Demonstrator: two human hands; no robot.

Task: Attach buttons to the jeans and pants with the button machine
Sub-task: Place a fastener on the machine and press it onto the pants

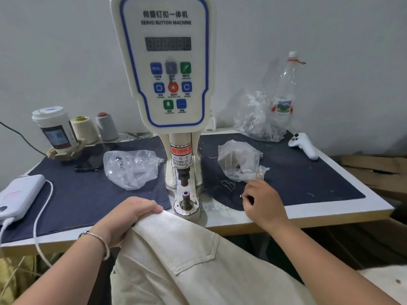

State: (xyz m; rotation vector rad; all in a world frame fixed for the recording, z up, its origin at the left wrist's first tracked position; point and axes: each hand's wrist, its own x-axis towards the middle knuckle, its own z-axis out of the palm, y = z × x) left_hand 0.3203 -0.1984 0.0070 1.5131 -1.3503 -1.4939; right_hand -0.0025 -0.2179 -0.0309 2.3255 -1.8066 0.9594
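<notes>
The white servo button machine (164,62) stands at the middle of the table, its punch head (184,176) raised above the round lower die (186,198). Cream pants (176,256) hang over the table's front edge, just short of the die. My left hand (132,214) grips the top edge of the pants. To the right of the die, my right hand (262,203) has curled fingers pinching a small metal piece, next to a plastic bag of button parts (239,161).
A second plastic bag (130,168) lies left of the machine on the dark cloth (77,194). A cup (55,130), two thread cones (97,128) and a power bank (19,194) are at the left. A bottle (285,91), another bag and a white controller (305,145) are at the right.
</notes>
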